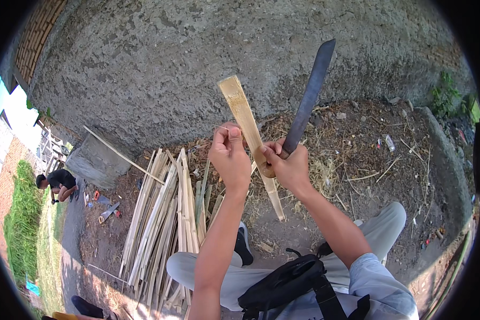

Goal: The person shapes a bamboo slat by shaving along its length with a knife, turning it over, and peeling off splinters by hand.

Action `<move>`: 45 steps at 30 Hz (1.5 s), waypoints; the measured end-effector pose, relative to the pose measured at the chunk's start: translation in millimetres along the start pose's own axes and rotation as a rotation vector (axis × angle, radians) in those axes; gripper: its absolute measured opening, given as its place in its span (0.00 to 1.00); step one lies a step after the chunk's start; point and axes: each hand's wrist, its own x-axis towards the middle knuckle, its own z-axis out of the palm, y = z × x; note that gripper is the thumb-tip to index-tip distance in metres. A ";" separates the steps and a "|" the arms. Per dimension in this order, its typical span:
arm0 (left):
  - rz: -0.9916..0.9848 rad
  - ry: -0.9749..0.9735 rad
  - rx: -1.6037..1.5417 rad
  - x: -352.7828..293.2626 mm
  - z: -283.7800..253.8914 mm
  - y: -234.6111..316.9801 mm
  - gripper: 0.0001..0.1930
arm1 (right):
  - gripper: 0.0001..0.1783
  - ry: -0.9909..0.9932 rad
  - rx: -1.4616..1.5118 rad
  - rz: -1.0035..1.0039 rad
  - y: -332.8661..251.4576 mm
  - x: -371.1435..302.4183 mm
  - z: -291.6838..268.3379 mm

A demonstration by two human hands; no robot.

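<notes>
A rough grey wall (160, 64) rises behind a pile of long pale strips (154, 213) on the ground. A dark-bladed knife (310, 101) points away from the person, its handle clamped in the right hand (292, 166), which also steadies a broad slat (244, 116) slanting between both hands. The left hand (232, 157), apart from the right, pinches a thin sliver (220, 127).

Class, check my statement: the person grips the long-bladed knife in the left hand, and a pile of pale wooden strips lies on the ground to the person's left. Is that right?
Not quite: the head view shows the knife gripped in the right hand, not the left. The pile of strips does lie on the person's left.
</notes>
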 end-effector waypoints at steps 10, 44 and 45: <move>-0.132 0.154 -0.345 -30.5 -1.4 -22.5 0.11 | 0.17 0.054 -0.072 0.008 -7.5 -2.6 1.9; -0.171 -0.523 -0.152 3.8 -91.2 -23.1 0.56 | 0.20 -0.481 0.121 0.166 3.6 29.3 -13.9; -0.084 -0.547 -0.138 9.6 -86.2 -13.4 0.57 | 0.20 -0.584 0.159 0.195 3.3 28.8 -7.0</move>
